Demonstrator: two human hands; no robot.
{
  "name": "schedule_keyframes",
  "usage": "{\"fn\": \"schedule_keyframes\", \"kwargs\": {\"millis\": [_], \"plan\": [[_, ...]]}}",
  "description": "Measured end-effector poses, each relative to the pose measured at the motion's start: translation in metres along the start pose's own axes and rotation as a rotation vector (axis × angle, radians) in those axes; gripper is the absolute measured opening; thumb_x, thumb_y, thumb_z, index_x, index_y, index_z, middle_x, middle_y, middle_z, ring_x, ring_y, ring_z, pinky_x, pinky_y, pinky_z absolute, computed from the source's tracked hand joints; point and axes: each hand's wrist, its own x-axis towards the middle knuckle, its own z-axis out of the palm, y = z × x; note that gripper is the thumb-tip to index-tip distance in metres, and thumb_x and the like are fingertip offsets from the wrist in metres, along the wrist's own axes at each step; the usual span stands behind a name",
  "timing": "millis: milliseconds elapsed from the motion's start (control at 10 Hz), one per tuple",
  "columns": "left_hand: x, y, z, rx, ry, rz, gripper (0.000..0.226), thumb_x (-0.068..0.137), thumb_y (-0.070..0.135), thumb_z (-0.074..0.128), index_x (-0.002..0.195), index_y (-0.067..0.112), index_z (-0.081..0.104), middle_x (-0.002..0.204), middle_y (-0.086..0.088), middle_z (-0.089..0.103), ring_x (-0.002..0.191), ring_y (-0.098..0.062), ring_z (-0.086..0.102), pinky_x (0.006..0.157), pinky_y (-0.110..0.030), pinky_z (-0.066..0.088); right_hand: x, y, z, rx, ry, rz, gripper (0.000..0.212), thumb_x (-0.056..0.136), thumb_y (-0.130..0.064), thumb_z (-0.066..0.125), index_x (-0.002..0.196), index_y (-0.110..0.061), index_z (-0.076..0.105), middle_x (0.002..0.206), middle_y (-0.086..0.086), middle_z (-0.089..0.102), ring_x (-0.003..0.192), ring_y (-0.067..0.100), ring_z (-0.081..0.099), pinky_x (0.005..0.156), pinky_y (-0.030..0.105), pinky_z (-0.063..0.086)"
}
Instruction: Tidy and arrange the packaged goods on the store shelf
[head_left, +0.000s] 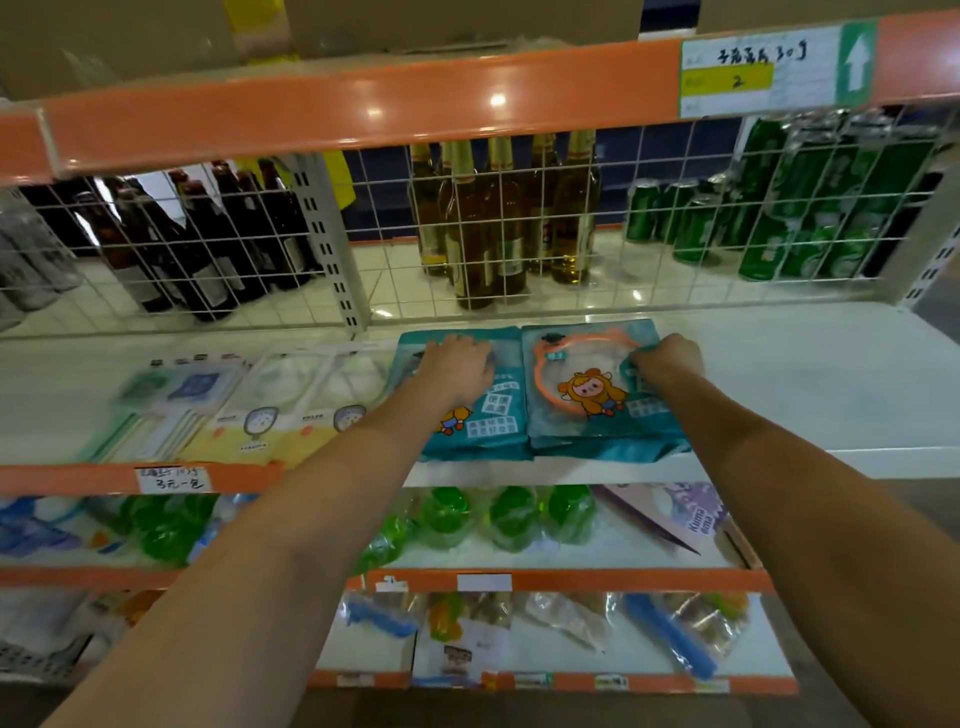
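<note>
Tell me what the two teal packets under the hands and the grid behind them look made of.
Teal packets: apparently soft plastic film, glossy, with a clear window showing an orange ring; edges sag slightly. The left hand rests on one, the right hand grips the other's edge. Grid: probably white-coated metal wire, thin, straight and rigid.

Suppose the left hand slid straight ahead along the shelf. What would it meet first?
Probably the white wire grid behind the shelf: the left hand rests on the left teal packet, pointing backward; depth is unclear.
</note>
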Motion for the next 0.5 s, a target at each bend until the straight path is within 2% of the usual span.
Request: {"fn": "schedule_keyframes", "kwargs": {"millis": [100,200,300,400,500], "plan": [[-0.004,-0.001,0.0,-0.001,-0.006,0.022,0.041,0.099,0.033,0.036,0.133,0.014,0.047,0.133,-0.012,0.051,0.123,-0.028,0.045,0.102,-0.045,0.036,-0.007,-0.002,0.001,-0.085,0.035,-0.016,0.038,0.09,-0.022,0.059,0.12,-0.001,0.053,0.121,0.017,0.054,0.108,0.032,0.055,0.074,0.032,0.044],[-0.006,-0.003,-0.002,0.004,-0.001,0.048,0.041,0.099,0.033,0.036,0.133,0.013,0.046,0.133,-0.012,0.051,0.123,-0.028,0.045,0.101,-0.044,0.037,-0.013,-0.003,0.003,-0.207,0.066,-0.004,0.044,0.089,-0.025,0.06,0.126,-0.003,0.05,0.126,0.017,0.051,0.117,0.033,0.048,0.092,0.038,0.044],[-0.006,-0.008,-0.007,-0.003,-0.012,0.062,0.041,0.098,0.032,0.037,0.134,0.013,0.046,0.133,-0.011,0.051,0.123,-0.028,0.044,0.098,-0.041,0.037,-0.026,-0.01,0.002,-0.439,0.14,-0.077,0.046,0.091,-0.025,0.055,0.132,-0.005,0.045,0.133,0.015,0.043,0.124,0.032,0.039,0.098,0.039,0.037],[-0.003,-0.013,-0.012,-0.012,0.016,0.082,0.041,0.098,0.034,0.038,0.133,0.014,0.048,0.133,-0.011,0.051,0.123,-0.029,0.044,0.097,-0.041,0.036,-0.037,-0.022,-0.001,-0.611,0.18,-0.264,0.044,0.094,-0.027,0.053,0.133,-0.008,0.046,0.136,0.013,0.044,0.126,0.031,0.037,0.1,0.038,0.036],[0.0,-0.019,-0.02,-0.017,0.033,0.083,0.042,0.098,0.039,0.039,0.135,0.018,0.046,0.135,-0.009,0.051,0.122,-0.028,0.046,0.099,-0.043,0.037,-0.043,-0.04,-0.002,-0.595,0.128,-0.383,0.041,0.095,-0.024,0.052,0.133,-0.011,0.048,0.136,0.011,0.047,0.129,0.028,0.038,0.103,0.039,0.035]]}}
